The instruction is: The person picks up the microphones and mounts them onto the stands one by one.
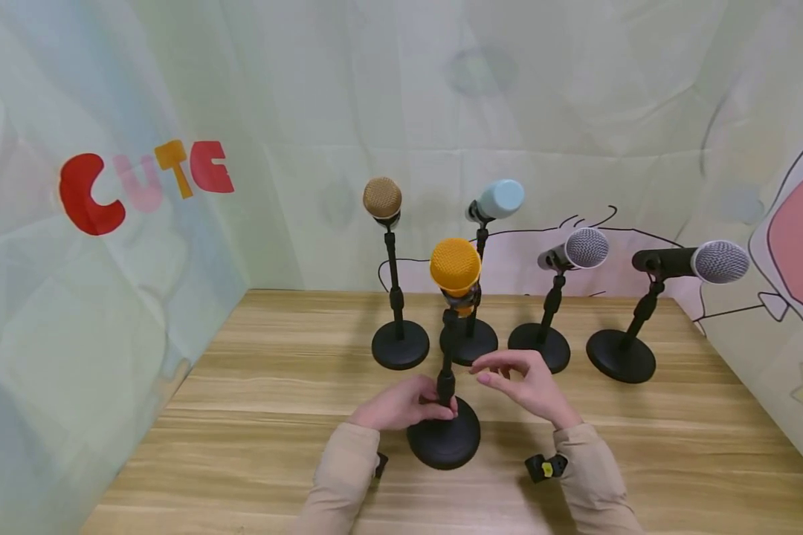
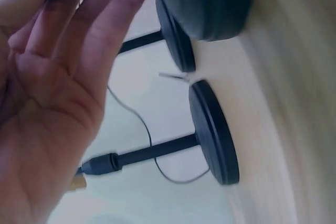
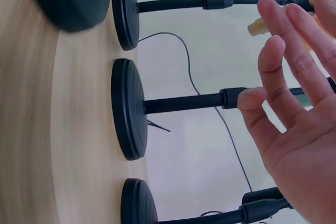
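In the head view a microphone with an orange head (image 1: 455, 265) sits on top of a black desk stand (image 1: 444, 443) with a round base. My left hand (image 1: 404, 403) grips the lower pole of this stand, thumb and fingers curled round it just above the base. To the right of the pole is my right hand (image 1: 525, 383), fingers loosely bent, holding nothing. The right wrist view shows that palm (image 3: 307, 145) and its relaxed fingers apart from the poles. In the left wrist view the fingers hide most of the gripped pole.
Behind stand several more microphones on black round-based stands: one tan-headed (image 1: 382, 198), one light blue (image 1: 502, 198), and two silver-headed ones, the nearer (image 1: 587, 248) and the far-right microphone (image 1: 720, 261). They share the wooden table (image 1: 261, 416). A printed curtain (image 1: 321, 111) surrounds its back and sides.
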A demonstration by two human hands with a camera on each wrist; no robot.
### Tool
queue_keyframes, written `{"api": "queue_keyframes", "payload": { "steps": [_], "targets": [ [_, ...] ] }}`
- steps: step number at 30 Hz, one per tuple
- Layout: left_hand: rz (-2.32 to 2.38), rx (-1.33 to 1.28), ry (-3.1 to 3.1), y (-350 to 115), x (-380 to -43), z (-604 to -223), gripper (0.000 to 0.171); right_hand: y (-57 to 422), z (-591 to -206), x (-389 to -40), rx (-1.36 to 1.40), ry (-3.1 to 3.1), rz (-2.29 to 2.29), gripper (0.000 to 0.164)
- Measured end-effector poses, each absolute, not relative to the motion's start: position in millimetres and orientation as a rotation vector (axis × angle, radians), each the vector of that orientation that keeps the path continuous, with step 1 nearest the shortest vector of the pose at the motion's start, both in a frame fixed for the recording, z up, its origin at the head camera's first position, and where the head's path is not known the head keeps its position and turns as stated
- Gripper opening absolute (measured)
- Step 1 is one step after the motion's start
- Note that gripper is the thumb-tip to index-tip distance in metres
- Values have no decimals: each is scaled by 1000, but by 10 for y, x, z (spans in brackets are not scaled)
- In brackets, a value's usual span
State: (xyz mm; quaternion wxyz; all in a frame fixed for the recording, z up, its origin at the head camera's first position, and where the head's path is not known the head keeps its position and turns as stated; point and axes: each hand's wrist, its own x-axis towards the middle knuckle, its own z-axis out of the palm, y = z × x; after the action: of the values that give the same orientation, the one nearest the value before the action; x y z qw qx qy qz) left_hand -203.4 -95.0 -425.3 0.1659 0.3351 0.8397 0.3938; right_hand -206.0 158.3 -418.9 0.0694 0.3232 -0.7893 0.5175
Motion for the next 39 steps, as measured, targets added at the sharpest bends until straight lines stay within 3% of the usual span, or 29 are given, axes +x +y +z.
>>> {"api": "queue_keyframes", "payload": {
  "steps": [10,17,39],
  "targets": [
    [1214,881,2256,-1320,-2081,-4187,10,1664,-4319,-2147,851,-2553,1572,15],
    [1268,679,2220,-1583,-2024,-4089,14,1688,-4357,-2170,872,-2607,1586,15],
    [1389,343,2433,-2059,-1980,-3999,19,1770,-4382,-2212,914,-2732,1622,35]
  ]
}}
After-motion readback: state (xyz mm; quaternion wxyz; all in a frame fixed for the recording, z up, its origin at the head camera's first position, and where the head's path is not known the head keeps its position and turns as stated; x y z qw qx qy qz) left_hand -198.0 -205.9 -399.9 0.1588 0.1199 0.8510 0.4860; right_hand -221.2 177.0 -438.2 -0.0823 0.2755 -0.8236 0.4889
